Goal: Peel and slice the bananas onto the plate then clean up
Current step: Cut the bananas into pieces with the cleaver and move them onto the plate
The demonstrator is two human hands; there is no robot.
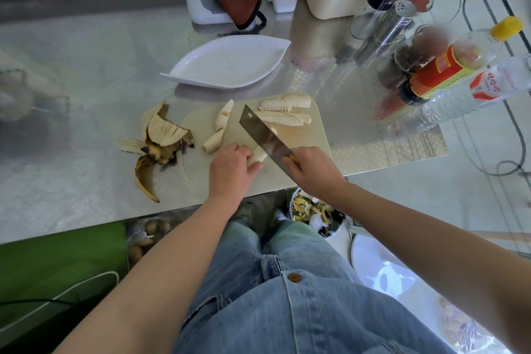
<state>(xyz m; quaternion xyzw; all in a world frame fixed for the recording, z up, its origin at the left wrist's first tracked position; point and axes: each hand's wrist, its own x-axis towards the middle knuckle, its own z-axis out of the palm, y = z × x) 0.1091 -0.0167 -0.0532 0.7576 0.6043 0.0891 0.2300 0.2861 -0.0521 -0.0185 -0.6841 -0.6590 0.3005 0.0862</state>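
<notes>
Looking through the head camera, I see the left hand (230,165) pressing down a short banana piece (258,156) at the 6 o'clock edge of the cutting board (313,135), with the fingers curled over it. The right hand (311,165) is clenched around the handle of the cleaver (263,131). Its blade points toward 11 o'clock and stands just beside the left fingertips. I cannot tell if the edge touches the fruit.

Two sliced bananas (284,112) lie at the 1 o'clock corner of the board, and two uncut pieces (225,115) wait toward 10 o'clock. The white plate (230,63) sits at 12 o'clock from the board and has no slices on it. The peels (161,141) lie on the table at 9 o'clock from the board. A bin (310,210) with scraps stands below the table edge at 6 o'clock.

I judge the main danger is the blade so near to the left fingers. The piece is short and soft, so it may slide or squash under pressure, and then the edge can reach a finger. The piece also lies close to the board's near edge, so slices may roll off.
</notes>
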